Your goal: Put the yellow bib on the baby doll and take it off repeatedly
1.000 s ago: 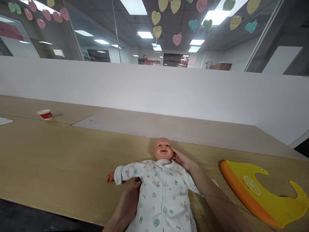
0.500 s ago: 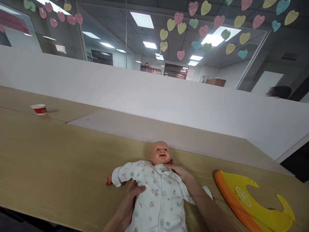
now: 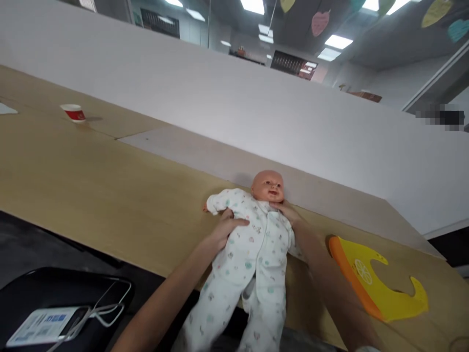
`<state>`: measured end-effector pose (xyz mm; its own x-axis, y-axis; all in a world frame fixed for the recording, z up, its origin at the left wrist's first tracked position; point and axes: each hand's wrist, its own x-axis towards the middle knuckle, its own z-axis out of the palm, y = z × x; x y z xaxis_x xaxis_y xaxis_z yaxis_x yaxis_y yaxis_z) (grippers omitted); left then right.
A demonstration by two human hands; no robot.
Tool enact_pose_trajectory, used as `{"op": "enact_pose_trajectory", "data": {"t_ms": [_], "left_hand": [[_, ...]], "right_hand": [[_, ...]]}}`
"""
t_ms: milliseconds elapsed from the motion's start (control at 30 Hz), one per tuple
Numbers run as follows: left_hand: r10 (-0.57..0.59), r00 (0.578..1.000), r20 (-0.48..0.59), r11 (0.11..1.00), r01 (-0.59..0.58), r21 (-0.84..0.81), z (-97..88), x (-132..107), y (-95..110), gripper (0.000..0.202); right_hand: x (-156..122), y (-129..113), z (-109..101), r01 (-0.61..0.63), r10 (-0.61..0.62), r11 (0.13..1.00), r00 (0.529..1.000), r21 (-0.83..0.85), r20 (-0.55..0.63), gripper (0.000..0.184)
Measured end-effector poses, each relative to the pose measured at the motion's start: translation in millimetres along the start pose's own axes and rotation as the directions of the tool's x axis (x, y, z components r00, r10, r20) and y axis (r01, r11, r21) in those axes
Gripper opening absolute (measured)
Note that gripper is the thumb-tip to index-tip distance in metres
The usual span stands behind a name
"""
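A baby doll (image 3: 256, 239) in a white printed sleepsuit lies on its back on the wooden table (image 3: 91, 186), its bald head (image 3: 268, 186) towards the partition and its legs hanging past the near table edge. My left hand (image 3: 225, 229) grips the doll's side under its arm, thumb across the chest. My right hand (image 3: 287, 211) rests at the doll's neck and collar, just under the chin, fingers closed on the fabric there.
A yellow and orange silicone bib (image 3: 377, 283) lies on the table to the right. A red and white paper cup (image 3: 74, 113) stands far left. A white partition (image 3: 234, 112) runs behind the table. Below the near edge, a black chair (image 3: 47, 313) holds a device with white cable.
The view has tilted down and turned, so the doll's legs, the table edge and the black chair show. My left hand has moved up onto the doll's chest. My right hand stays at its neck.
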<state>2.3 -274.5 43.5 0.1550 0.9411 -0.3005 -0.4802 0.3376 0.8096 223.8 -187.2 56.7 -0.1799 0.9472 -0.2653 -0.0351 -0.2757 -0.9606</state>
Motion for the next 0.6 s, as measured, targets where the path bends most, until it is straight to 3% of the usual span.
{"op": "enact_pose_trajectory", "data": {"t_ms": [233,400,600], "left_hand": [[0.067,0.992,0.104,0.998,-0.067,-0.010,2.6,39,8,0.056],[0.101,0.991,0.091,0.995,-0.099,-0.032,5.9,66,18,0.056],[0.090,0.996,0.014,0.995,-0.090,0.030,7.2,98,32,0.057]], "right_hand": [[32,-18,-17,0.171,-0.170,0.984,0.985,-0.040,0.030,0.056],[53,-28,-17,0.212,-0.212,0.976,0.977,-0.051,-0.009,0.054],[93,-37,-20,0.246,-0.245,0.969,0.969,-0.015,0.037,0.054]]}}
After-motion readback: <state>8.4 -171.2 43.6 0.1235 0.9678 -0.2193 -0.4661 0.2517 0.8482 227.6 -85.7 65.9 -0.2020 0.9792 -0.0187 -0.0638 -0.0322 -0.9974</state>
